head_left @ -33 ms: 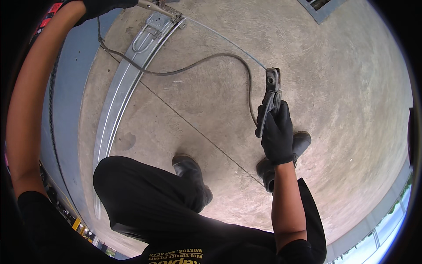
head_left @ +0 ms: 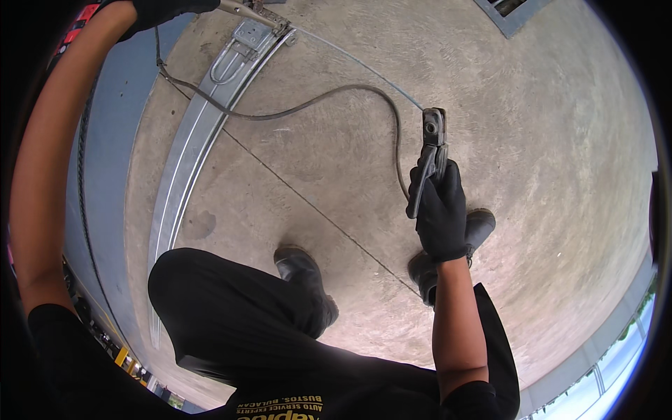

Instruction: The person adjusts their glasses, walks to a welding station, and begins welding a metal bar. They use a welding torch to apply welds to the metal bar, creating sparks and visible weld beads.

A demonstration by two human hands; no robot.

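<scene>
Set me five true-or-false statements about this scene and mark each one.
1. The right hand grips an electrode holder. True.
2. Nothing extends from the electrode holder's tip. False: a thin rod runs from it toward the end of the metal rail.
3. The left hand wears a black glove. True.
4. The thick cable passes across the metal rail in this view. True.
5. The boots are bright yellow. False: they are black.
</scene>
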